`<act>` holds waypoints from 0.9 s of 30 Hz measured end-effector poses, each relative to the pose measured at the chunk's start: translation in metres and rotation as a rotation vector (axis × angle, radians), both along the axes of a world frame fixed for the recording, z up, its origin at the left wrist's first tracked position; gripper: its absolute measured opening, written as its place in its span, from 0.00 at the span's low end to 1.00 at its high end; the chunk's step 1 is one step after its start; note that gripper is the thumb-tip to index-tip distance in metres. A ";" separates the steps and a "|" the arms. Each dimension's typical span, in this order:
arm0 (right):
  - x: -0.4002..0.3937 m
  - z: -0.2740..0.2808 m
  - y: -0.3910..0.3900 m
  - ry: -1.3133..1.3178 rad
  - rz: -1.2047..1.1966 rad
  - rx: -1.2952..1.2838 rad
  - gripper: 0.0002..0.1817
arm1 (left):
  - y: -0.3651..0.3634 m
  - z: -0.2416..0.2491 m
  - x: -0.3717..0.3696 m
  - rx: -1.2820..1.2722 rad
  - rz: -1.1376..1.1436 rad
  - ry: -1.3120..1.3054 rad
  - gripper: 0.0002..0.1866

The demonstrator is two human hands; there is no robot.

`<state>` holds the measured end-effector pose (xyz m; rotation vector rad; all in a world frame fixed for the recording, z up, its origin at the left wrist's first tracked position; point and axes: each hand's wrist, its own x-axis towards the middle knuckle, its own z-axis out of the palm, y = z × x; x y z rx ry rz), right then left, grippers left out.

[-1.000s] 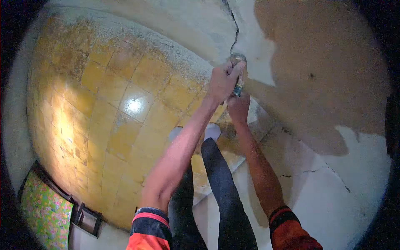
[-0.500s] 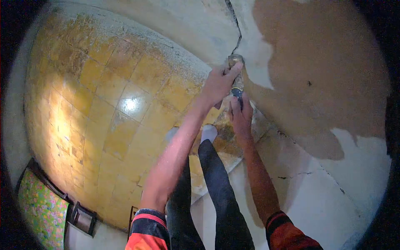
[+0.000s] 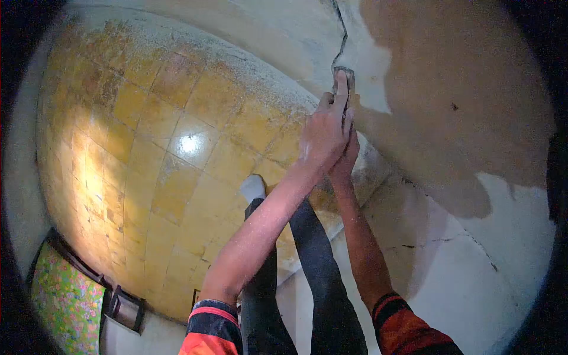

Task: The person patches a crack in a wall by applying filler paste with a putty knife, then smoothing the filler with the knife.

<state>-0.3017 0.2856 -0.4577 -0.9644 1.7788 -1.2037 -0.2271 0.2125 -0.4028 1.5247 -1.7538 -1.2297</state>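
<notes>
A putty knife (image 3: 350, 76) with a flat, smeared blade stands against the pale wall, its tip at the lower end of a dark jagged crack (image 3: 344, 41). My left hand (image 3: 324, 135) is closed over the knife, with the index finger stretched along its blade. Behind it, my right hand (image 3: 351, 155) grips the handle end. That hand is partly covered by my left one, and the handle itself is hidden between them.
Worn yellow floor tiles (image 3: 231, 145) lie to the left, dusty along the wall's foot. My sock-covered foot (image 3: 253, 187) rests on them. Thinner cracks (image 3: 408, 245) run through the wall at right. A flowered green cloth (image 3: 68, 296) and a dark frame (image 3: 125, 309) are at lower left.
My left hand has slid over the handle, closer to my right hand, its index finger now straight along the blade. Both hands and the putty knife have shifted slightly up and right.
</notes>
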 end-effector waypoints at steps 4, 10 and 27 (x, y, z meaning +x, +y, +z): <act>-0.006 0.003 0.003 0.178 0.102 -0.083 0.21 | 0.001 0.004 0.000 0.028 -0.033 -0.036 0.35; 0.007 0.012 -0.003 0.094 -0.020 0.012 0.21 | -0.006 0.010 0.003 0.018 -0.025 -0.037 0.34; -0.006 0.014 -0.001 0.172 0.059 -0.108 0.18 | 0.001 -0.004 -0.008 -0.112 0.076 -0.018 0.34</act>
